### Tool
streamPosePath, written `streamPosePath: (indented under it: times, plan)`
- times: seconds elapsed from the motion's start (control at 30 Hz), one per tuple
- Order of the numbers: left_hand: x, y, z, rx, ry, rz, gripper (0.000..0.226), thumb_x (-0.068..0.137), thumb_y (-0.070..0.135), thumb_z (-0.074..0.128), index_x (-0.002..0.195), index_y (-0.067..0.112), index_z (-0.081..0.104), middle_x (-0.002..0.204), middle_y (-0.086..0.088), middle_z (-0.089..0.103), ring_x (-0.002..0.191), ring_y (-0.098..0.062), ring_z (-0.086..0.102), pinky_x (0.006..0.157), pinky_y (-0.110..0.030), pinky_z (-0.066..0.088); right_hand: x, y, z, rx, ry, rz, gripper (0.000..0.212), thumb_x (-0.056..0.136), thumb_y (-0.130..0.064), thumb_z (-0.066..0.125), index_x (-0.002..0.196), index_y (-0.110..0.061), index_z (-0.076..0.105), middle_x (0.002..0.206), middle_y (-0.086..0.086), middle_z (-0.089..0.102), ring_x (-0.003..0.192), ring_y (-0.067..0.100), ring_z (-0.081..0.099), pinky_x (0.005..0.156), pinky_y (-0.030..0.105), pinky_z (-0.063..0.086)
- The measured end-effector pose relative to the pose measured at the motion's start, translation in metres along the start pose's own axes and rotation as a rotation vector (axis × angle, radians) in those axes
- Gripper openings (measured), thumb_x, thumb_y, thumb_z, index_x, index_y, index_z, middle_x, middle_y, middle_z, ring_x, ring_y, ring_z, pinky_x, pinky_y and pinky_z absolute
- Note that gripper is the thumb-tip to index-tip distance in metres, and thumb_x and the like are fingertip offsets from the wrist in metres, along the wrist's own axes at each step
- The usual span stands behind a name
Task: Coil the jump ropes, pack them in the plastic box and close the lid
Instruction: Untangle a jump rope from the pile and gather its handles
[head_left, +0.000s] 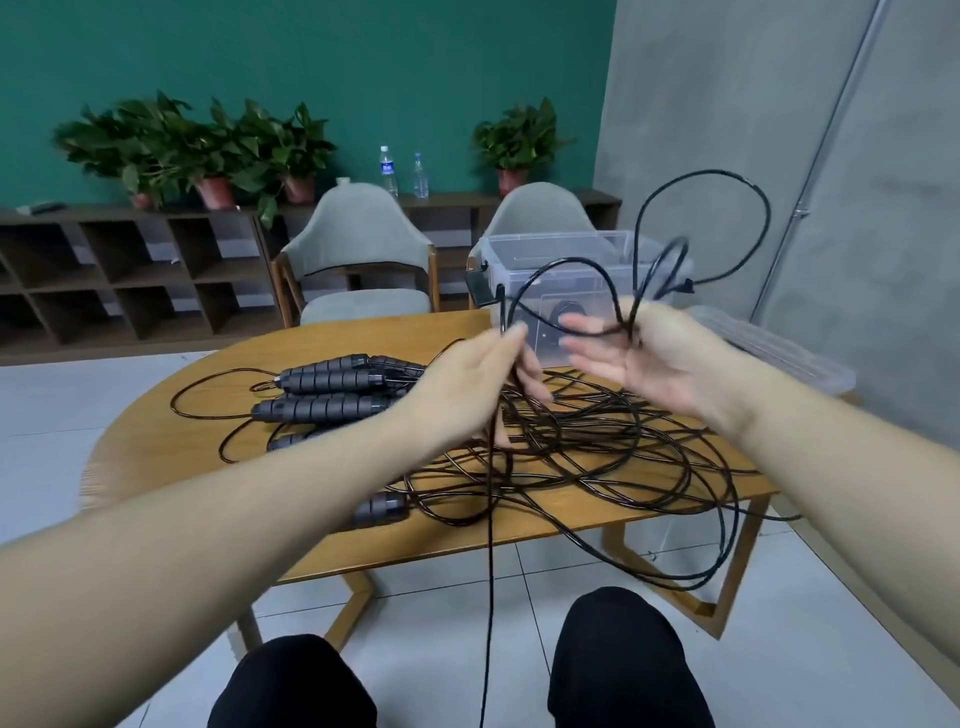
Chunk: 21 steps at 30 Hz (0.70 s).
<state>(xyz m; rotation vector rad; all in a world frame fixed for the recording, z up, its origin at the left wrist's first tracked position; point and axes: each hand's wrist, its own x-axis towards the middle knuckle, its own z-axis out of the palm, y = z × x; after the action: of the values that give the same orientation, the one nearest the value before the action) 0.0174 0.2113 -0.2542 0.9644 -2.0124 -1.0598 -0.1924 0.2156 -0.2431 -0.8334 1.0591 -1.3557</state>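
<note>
**Technician:** Grip status first: your left hand (488, 364) is pinching one strand of black rope (701, 228) between thumb and fingertips. Your right hand (639, 353) is lying palm-up with the fingers fairly straight; gathered loops are passing over it near the base of the thumb, and whether the thumb is clamping them is not clear.

**Operator:** What is likely to go wrong from here?

**Technician:** You are working above a tangled pile of ropes (597, 447) lying on the surface (171, 441). The strand you are feeding is running down past the front edge, between your knees. If you are pulling fast, it is probably going to drag neighbouring loops and tighten a knot.

**Operator:** And the coil itself?

**Technician:** Two tall loops are springing upward from your right hand. Stiff cord is inclined to unwind, so a loose palm is risking a dropped coil.

**Operator:** Anything near the container?

**Technician:** The plastic box (561, 280) is standing open at the far edge, just behind your hands, with its lid (779, 348) lying to the right. One loop is swinging close to the box rim and could be snagging its latch. The handles (332, 389) are lying left, near the pile.
</note>
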Motion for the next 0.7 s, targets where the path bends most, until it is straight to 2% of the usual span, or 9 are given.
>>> streamPosePath:
  times: [0.07, 0.17, 0.23, 0.3, 0.33, 0.4, 0.5, 0.6, 0.7]
  plan:
    - [0.015, 0.009, -0.009, -0.009, 0.125, 0.027, 0.047, 0.109, 0.046, 0.026, 0.087, 0.016, 0.055, 0.088, -0.004, 0.076, 0.038, -0.017, 0.049, 0.045, -0.026, 0.038, -0.003, 0.02, -0.006, -0.093, -0.091, 0.062, 0.03, 0.102, -0.01, 0.042, 0.129, -0.005, 0.054, 0.117, 0.009, 0.073, 0.112, 0.026, 0.069, 0.091, 0.038, 0.058]
    - [0.035, 0.025, -0.013, -0.231, 0.224, -0.034, 0.045, 0.109, 0.045, 0.029, 0.08, 0.017, 0.05, 0.07, 0.001, 0.066, 0.035, -0.014, 0.036, 0.039, -0.023, 0.029, -0.009, 0.043, 0.003, -0.089, -0.225, 0.049, 0.038, 0.101, -0.016, 0.049, 0.138, -0.006, 0.047, 0.13, 0.001, 0.067, 0.119, 0.023, 0.065, 0.099, 0.045, 0.053]
    - [0.047, 0.039, -0.011, -0.329, 0.257, -0.081, 0.043, 0.108, 0.044, 0.032, 0.079, 0.018, 0.049, 0.063, 0.004, 0.058, 0.035, -0.011, 0.033, 0.039, -0.021, 0.026, -0.015, 0.053, 0.019, -0.096, -0.275, 0.006, 0.025, 0.095, -0.024, 0.058, 0.118, -0.015, 0.052, 0.129, -0.008, 0.067, 0.118, 0.019, 0.065, 0.108, 0.052, 0.043]
    - [0.055, 0.05, -0.008, -0.406, 0.262, -0.152, 0.042, 0.108, 0.046, 0.034, 0.078, 0.019, 0.049, 0.058, 0.006, 0.054, 0.036, -0.01, 0.03, 0.038, -0.017, 0.025, -0.021, 0.058, 0.038, -0.052, -0.34, -0.039, 0.015, 0.09, -0.024, 0.062, 0.096, -0.023, 0.049, 0.125, -0.005, 0.068, 0.117, 0.023, 0.066, 0.111, 0.055, 0.036]
    - [0.059, 0.054, -0.006, -0.461, 0.255, -0.206, 0.042, 0.107, 0.048, 0.036, 0.077, 0.021, 0.049, 0.056, 0.007, 0.052, 0.036, -0.01, 0.029, 0.037, -0.015, 0.026, -0.023, 0.059, 0.047, -0.016, -0.373, -0.06, 0.013, 0.093, -0.02, 0.061, 0.092, -0.023, 0.048, 0.123, 0.001, 0.067, 0.118, 0.029, 0.065, 0.11, 0.057, 0.037]
    - [0.064, 0.061, -0.004, -0.533, 0.242, -0.293, 0.042, 0.105, 0.05, 0.041, 0.076, 0.022, 0.05, 0.056, 0.007, 0.054, 0.039, -0.01, 0.034, 0.043, -0.015, 0.034, -0.022, 0.063, 0.062, 0.041, -0.399, -0.091, 0.007, 0.099, -0.009, 0.053, 0.102, -0.016, 0.052, 0.116, 0.007, 0.068, 0.114, 0.038, 0.064, 0.104, 0.057, 0.044]
    - [0.069, 0.062, -0.003, -0.414, 0.232, -0.319, 0.042, 0.104, 0.05, 0.044, 0.074, 0.022, 0.055, 0.054, 0.007, 0.061, 0.049, -0.013, 0.044, 0.054, -0.022, 0.042, -0.02, 0.064, 0.076, 0.033, -0.326, -0.134, 0.017, 0.098, -0.003, 0.054, 0.112, -0.012, 0.057, 0.105, 0.007, 0.07, 0.094, 0.033, 0.071, 0.086, 0.046, 0.06]
    - [0.068, 0.062, -0.008, -0.46, 0.125, -0.336, 0.041, 0.107, 0.044, 0.042, 0.081, 0.017, 0.059, 0.072, 0.0, 0.067, 0.038, -0.008, 0.047, 0.042, -0.016, 0.042, -0.016, 0.065, 0.078, 0.014, -0.269, -0.149, 0.017, 0.1, -0.004, 0.054, 0.115, -0.01, 0.058, 0.106, 0.008, 0.073, 0.084, 0.033, 0.074, 0.075, 0.04, 0.062]
    - [0.064, 0.058, -0.023, -0.473, 0.023, -0.369, 0.045, 0.107, 0.044, 0.04, 0.1, 0.01, 0.069, 0.1, -0.007, 0.071, 0.054, -0.012, 0.068, 0.055, -0.024, 0.06, -0.009, 0.065, 0.071, 0.061, -0.172, -0.157, 0.019, 0.099, -0.002, 0.053, 0.117, -0.006, 0.057, 0.099, 0.009, 0.075, 0.09, 0.038, 0.072, 0.077, 0.042, 0.062]
